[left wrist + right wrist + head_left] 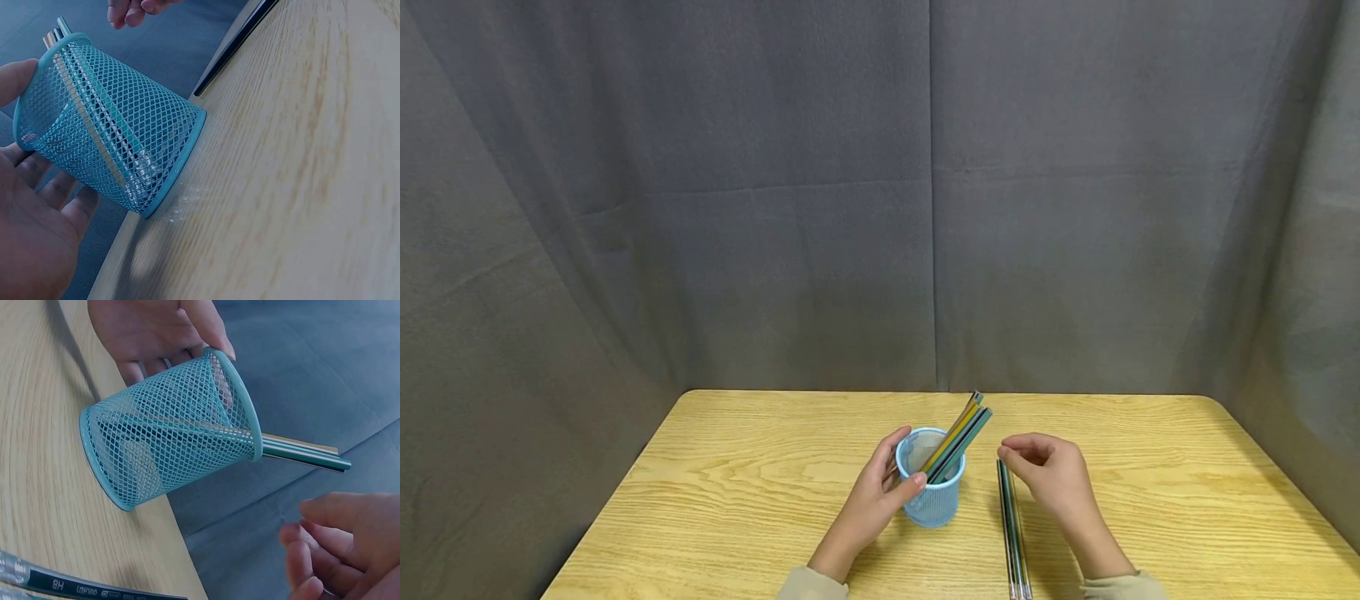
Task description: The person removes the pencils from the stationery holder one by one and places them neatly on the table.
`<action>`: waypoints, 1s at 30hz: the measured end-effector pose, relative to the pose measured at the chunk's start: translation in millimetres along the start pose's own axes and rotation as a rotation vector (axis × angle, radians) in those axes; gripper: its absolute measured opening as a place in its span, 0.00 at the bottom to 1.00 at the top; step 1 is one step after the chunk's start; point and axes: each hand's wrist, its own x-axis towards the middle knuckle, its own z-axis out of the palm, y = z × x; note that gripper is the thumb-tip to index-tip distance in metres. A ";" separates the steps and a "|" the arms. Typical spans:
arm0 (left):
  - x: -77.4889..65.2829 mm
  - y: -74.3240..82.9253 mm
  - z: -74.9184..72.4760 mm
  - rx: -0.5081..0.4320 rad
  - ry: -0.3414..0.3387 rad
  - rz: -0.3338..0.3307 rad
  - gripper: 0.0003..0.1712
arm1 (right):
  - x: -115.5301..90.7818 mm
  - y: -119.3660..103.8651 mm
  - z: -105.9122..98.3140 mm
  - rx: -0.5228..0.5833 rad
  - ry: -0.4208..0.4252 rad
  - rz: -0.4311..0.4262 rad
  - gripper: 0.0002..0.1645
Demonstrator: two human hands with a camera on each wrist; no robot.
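A light blue wire-mesh pencil cup [934,505] stands on the table, with several pencils [961,442] leaning in it toward the right. My left hand [871,497] grips the cup from the left, its thumb at the rim and its fingers round the far side. Just right of the cup, my right hand [1057,483] hovers with loosely bent fingers; no object shows between them in the right wrist view. Below it several more pencils [1011,529] lie side by side on the tabletop. One dark green pencil [81,586] among them bears the letters HB.
The wood-grain table [722,483] has rounded far corners. Grey cloth curtains [805,250] hang behind it and along both sides.
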 end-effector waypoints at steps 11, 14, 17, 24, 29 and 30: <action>0.2 -1.5 -0.5 -0.006 -0.004 0.006 0.38 | -2.5 -5.9 4.6 0.057 0.022 -0.020 0.13; 0.1 -0.9 -0.4 -0.007 -0.004 0.007 0.37 | -2.9 -6.8 6.8 0.062 0.026 -0.021 0.13; 0.0 -0.2 -0.3 -0.010 -0.004 0.006 0.37 | -3.7 -7.9 9.1 0.069 0.030 -0.023 0.13; -0.1 -0.2 -0.3 0.000 -0.002 0.006 0.37 | -5.8 -8.1 13.1 0.083 0.021 -0.049 0.13; -0.1 -0.3 -0.3 0.001 -0.001 0.008 0.37 | -6.1 -7.0 16.4 0.075 0.017 -0.059 0.12; -0.1 -0.4 -0.3 0.001 -0.001 0.009 0.37 | -6.2 -6.8 17.4 0.070 0.016 -0.059 0.12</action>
